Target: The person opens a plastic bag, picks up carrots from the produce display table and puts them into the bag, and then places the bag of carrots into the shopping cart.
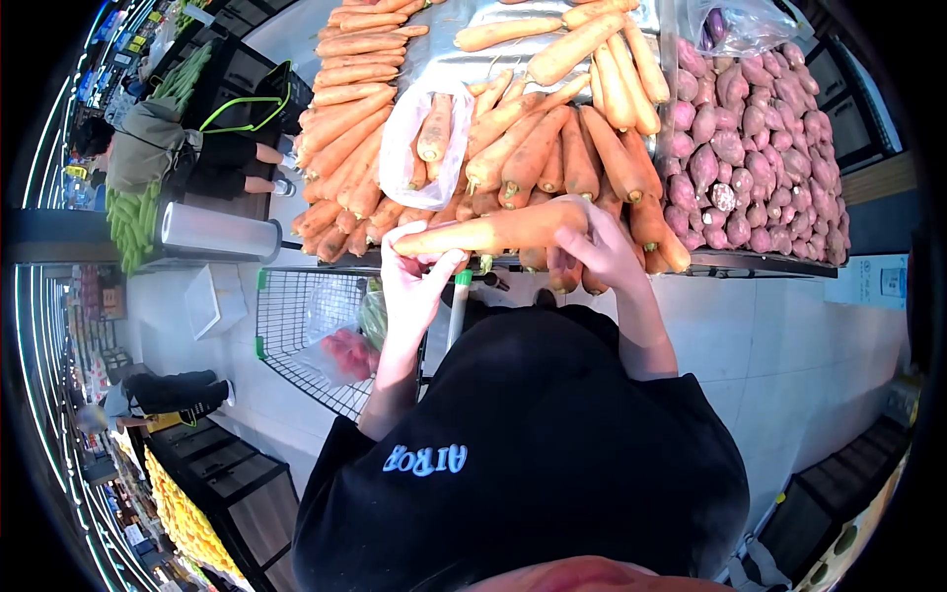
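A large orange carrot [493, 229] lies level across both hands at the front edge of the carrot display. My left hand [414, 276] is closed round its thin end, the thumb below it. At the thick end, my right hand [602, 247] grips it with the fingers partly hidden behind. Just beyond, an open clear plastic bag [460, 178] rests on the heap with a carrot [434, 128] inside. More carrots [552, 143] are piled around the bag and behind my hands.
Purple sweet potatoes [740, 148] fill the bin on the right. A shopping cart [296, 326] with bagged produce stands at the lower left. One person [158, 148] is by the green vegetables at upper left, another [168, 393] further down. A plastic bag roll [222, 233] lies at left.
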`<state>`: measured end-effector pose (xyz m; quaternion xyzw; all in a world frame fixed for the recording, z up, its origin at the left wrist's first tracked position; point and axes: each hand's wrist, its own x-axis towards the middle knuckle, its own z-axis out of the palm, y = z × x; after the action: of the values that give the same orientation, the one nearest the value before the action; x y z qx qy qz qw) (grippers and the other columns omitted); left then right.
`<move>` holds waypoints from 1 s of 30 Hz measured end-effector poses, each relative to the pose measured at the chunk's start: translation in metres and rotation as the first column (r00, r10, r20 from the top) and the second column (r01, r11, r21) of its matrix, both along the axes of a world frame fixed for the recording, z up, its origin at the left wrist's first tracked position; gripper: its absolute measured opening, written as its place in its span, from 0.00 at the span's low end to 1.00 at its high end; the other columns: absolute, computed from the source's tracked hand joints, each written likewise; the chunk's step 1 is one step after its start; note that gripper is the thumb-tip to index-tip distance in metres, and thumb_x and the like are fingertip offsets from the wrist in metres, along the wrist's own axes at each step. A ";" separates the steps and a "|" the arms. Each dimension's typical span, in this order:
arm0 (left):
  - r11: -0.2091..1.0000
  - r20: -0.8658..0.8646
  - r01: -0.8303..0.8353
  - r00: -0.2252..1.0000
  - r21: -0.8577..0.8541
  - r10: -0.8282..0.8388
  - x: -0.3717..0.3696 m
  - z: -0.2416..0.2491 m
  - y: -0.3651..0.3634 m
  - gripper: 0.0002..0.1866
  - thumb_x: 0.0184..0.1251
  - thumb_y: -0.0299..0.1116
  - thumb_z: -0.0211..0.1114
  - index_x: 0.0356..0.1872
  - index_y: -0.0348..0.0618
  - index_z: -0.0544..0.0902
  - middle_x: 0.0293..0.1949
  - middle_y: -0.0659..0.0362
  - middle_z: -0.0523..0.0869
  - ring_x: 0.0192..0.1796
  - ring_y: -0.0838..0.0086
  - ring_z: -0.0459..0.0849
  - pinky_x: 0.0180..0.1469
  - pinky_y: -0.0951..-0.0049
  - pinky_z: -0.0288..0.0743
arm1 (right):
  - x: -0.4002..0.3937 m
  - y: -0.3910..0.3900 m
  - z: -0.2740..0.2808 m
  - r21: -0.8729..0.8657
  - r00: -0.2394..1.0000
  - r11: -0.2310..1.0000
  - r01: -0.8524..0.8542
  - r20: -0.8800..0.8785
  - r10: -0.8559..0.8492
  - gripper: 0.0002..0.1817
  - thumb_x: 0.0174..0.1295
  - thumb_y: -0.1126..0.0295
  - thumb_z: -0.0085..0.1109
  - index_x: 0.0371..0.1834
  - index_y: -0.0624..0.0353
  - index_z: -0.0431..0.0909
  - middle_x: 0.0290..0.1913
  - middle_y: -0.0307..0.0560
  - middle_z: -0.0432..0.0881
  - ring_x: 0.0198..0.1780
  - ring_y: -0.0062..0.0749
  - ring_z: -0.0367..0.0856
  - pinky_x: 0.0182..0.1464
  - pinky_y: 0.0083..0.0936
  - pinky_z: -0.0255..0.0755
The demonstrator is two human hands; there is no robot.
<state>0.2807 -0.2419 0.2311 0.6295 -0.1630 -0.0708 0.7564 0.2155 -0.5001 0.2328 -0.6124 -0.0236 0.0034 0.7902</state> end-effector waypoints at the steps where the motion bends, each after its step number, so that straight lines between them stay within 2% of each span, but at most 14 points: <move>1: 0.999 -0.017 0.011 1.000 0.030 -0.011 0.000 -0.001 0.001 0.30 0.62 0.15 0.70 0.61 0.38 0.64 0.53 0.42 0.84 0.45 0.67 0.89 0.49 0.70 0.86 | 0.000 -0.003 -0.002 0.077 1.000 0.997 -0.025 -0.009 0.026 0.18 0.69 0.69 0.62 0.58 0.65 0.72 0.31 0.44 0.82 0.30 0.22 0.81 0.29 0.18 0.73; 4: 0.990 0.027 -0.015 1.000 0.140 0.011 0.003 0.002 0.003 0.24 0.66 0.20 0.69 0.61 0.36 0.71 0.47 0.51 0.87 0.42 0.75 0.88 0.47 0.75 0.83 | -0.001 0.002 0.003 0.064 0.990 0.989 0.129 0.050 -0.133 0.21 0.71 0.61 0.59 0.58 0.66 0.73 0.32 0.45 0.83 0.26 0.22 0.81 0.29 0.19 0.75; 6: 0.939 0.142 -0.116 0.987 0.323 0.074 0.017 0.010 0.010 0.19 0.68 0.22 0.68 0.59 0.35 0.76 0.45 0.54 0.89 0.41 0.79 0.87 0.47 0.76 0.81 | -0.001 -0.003 0.008 0.057 0.974 0.977 0.206 0.080 -0.210 0.19 0.70 0.66 0.60 0.58 0.65 0.73 0.33 0.43 0.81 0.27 0.20 0.80 0.29 0.18 0.74; 8: 0.917 0.282 -0.272 0.940 0.290 0.190 0.044 0.018 0.015 0.12 0.70 0.25 0.67 0.53 0.36 0.82 0.44 0.60 0.89 0.41 0.83 0.83 0.49 0.78 0.78 | 0.000 -0.005 0.011 0.090 0.953 0.956 0.279 0.100 -0.288 0.17 0.68 0.73 0.62 0.58 0.65 0.73 0.36 0.40 0.80 0.28 0.17 0.78 0.30 0.17 0.74; 10: 0.850 0.378 -0.407 0.884 0.335 0.275 0.077 0.028 0.018 0.14 0.68 0.27 0.69 0.52 0.37 0.83 0.46 0.57 0.89 0.44 0.78 0.85 0.52 0.75 0.78 | 0.007 -0.005 0.020 0.076 0.918 0.928 0.365 0.134 -0.372 0.17 0.67 0.73 0.63 0.57 0.64 0.73 0.37 0.38 0.80 0.29 0.16 0.77 0.31 0.15 0.72; 12: 0.679 0.609 -0.526 0.780 0.512 0.145 0.107 0.046 0.012 0.18 0.65 0.33 0.72 0.53 0.37 0.83 0.49 0.51 0.88 0.50 0.67 0.87 0.56 0.68 0.78 | 0.018 -0.002 0.027 0.059 0.876 0.890 0.452 0.159 -0.455 0.17 0.67 0.73 0.63 0.57 0.64 0.73 0.37 0.38 0.80 0.29 0.16 0.77 0.31 0.15 0.72; 13: 0.594 0.612 -0.532 0.787 0.603 0.083 0.125 0.042 0.010 0.27 0.62 0.40 0.74 0.59 0.37 0.79 0.52 0.47 0.87 0.57 0.58 0.85 0.60 0.63 0.77 | 0.026 0.000 0.029 0.025 0.868 0.882 0.470 0.167 -0.468 0.19 0.66 0.71 0.66 0.58 0.63 0.74 0.39 0.40 0.82 0.30 0.16 0.77 0.32 0.16 0.73; 16: 0.488 0.542 -0.464 0.840 0.739 -0.022 0.165 0.029 -0.009 0.34 0.61 0.42 0.74 0.65 0.38 0.74 0.53 0.46 0.87 0.57 0.56 0.85 0.61 0.62 0.77 | 0.051 0.010 0.035 -0.358 0.743 0.665 0.656 0.463 -0.484 0.21 0.64 0.69 0.69 0.58 0.61 0.75 0.42 0.42 0.84 0.32 0.17 0.79 0.34 0.17 0.74; 17: 0.461 0.502 -0.430 0.864 0.776 -0.039 0.179 0.024 -0.013 0.35 0.61 0.42 0.74 0.66 0.37 0.72 0.52 0.46 0.87 0.55 0.57 0.86 0.59 0.63 0.78 | 0.062 0.017 0.033 -0.246 0.727 0.720 0.648 0.481 -0.490 0.22 0.62 0.68 0.72 0.57 0.59 0.76 0.43 0.44 0.85 0.36 0.20 0.82 0.36 0.18 0.75; 19: 0.402 0.422 -0.362 0.904 0.841 -0.069 0.200 0.023 -0.018 0.37 0.61 0.41 0.74 0.69 0.37 0.69 0.50 0.45 0.87 0.51 0.60 0.88 0.55 0.65 0.80 | 0.076 0.025 0.035 -0.280 0.740 0.723 0.631 0.498 -0.453 0.23 0.61 0.68 0.72 0.57 0.60 0.77 0.43 0.46 0.85 0.38 0.23 0.83 0.37 0.20 0.77; 22: 0.687 0.165 -0.197 0.980 0.699 0.113 0.218 0.032 -0.014 0.35 0.62 0.36 0.74 0.67 0.35 0.70 0.45 0.46 0.87 0.44 0.68 0.88 0.47 0.72 0.81 | 0.090 0.038 0.039 -0.331 0.703 0.665 0.670 0.573 -0.422 0.26 0.58 0.68 0.74 0.59 0.60 0.76 0.48 0.52 0.84 0.43 0.40 0.86 0.42 0.29 0.81; 25: 0.938 -0.001 -0.055 0.998 0.341 0.059 0.231 0.030 -0.010 0.31 0.65 0.27 0.71 0.68 0.33 0.70 0.45 0.50 0.87 0.43 0.73 0.87 0.45 0.76 0.81 | 0.110 0.054 0.030 -0.428 0.690 0.584 0.690 0.633 -0.352 0.27 0.60 0.67 0.71 0.62 0.59 0.75 0.47 0.53 0.82 0.46 0.45 0.84 0.48 0.34 0.79; 27: 0.985 -0.048 0.009 0.999 0.171 0.000 0.238 0.025 -0.005 0.27 0.68 0.24 0.68 0.67 0.32 0.71 0.47 0.52 0.87 0.44 0.75 0.87 0.47 0.77 0.81 | 0.123 0.067 0.027 -0.526 0.763 0.577 0.625 0.568 -0.309 0.27 0.62 0.62 0.67 0.64 0.57 0.74 0.50 0.55 0.80 0.48 0.52 0.82 0.52 0.41 0.79; 30: 0.996 -0.070 -0.035 0.997 0.082 0.041 0.228 0.033 -0.010 0.25 0.68 0.23 0.68 0.66 0.33 0.74 0.50 0.52 0.87 0.47 0.75 0.86 0.49 0.77 0.81 | 0.153 0.095 0.003 -0.630 0.789 0.487 0.605 0.557 -0.259 0.27 0.60 0.62 0.68 0.63 0.54 0.77 0.49 0.52 0.78 0.50 0.51 0.81 0.52 0.38 0.78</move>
<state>0.5086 -0.2520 0.2645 0.6595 -0.1209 -0.0855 0.7370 0.3685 -0.4053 0.2356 -0.8653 -0.0173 -0.3115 0.3923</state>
